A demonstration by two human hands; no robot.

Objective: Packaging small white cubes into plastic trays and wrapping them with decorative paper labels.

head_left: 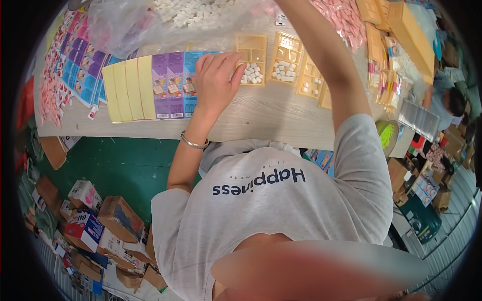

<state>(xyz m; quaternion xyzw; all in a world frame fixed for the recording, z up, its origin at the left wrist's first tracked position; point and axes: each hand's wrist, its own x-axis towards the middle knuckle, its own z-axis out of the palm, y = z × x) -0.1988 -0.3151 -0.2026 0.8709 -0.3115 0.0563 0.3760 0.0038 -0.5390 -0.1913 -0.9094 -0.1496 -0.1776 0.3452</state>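
My left hand [217,80] lies at the left edge of a shallow yellow plastic tray [251,44], its thumb apart from the fingers. The tray has compartments, and small white pieces [252,74] fill the near one. Under and beside the hand are printed cards in purple and blue [168,83], overlapping a fanned row of pale yellow cards [131,90]. To the right stand more yellow trays [285,56], also with white pieces. My right arm stretches away across the table; its hand is past the top edge, out of view.
White pieces in a clear plastic bag [193,14] lie at the back, with pink pieces [344,22] to the right. More printed sheets [83,57] and pink pieces [49,95] spread on the left. Stacked yellow trays [409,35] stand far right. Cardboard boxes [120,218] crowd the floor lower left.
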